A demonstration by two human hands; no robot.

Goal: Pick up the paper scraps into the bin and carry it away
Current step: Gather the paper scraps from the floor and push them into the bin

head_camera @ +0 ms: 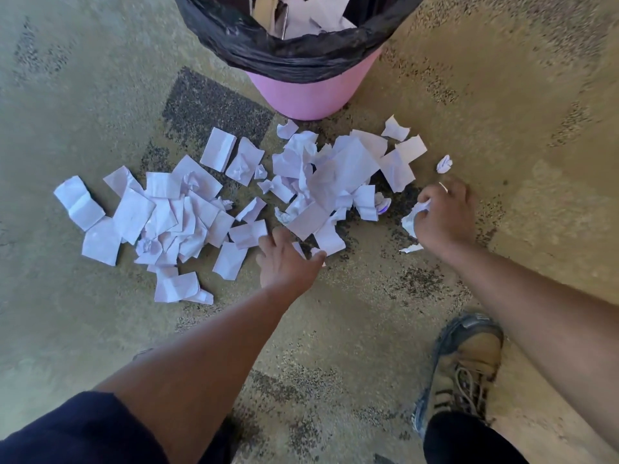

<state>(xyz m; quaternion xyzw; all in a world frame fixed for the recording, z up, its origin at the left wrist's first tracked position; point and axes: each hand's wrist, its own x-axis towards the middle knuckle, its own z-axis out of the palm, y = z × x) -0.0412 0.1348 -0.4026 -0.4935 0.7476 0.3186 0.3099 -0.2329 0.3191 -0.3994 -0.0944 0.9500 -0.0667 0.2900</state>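
Note:
Several white paper scraps (187,209) lie spread over the floor, flat and crumpled, in a wide patch below a pink bin (301,95). The bin has a black liner and holds paper and cardboard. My left hand (288,259) reaches into the near edge of the pile, fingers spread and touching scraps near the middle. My right hand (442,212) is at the right end of the pile, its fingers curled round a crumpled scrap (413,217). One small torn piece (412,248) lies just below that hand.
The floor is worn speckled concrete with dark patches. My right shoe (462,366) stands at the lower right, close behind my right arm. A small paper ball (444,164) lies apart, to the right of the pile.

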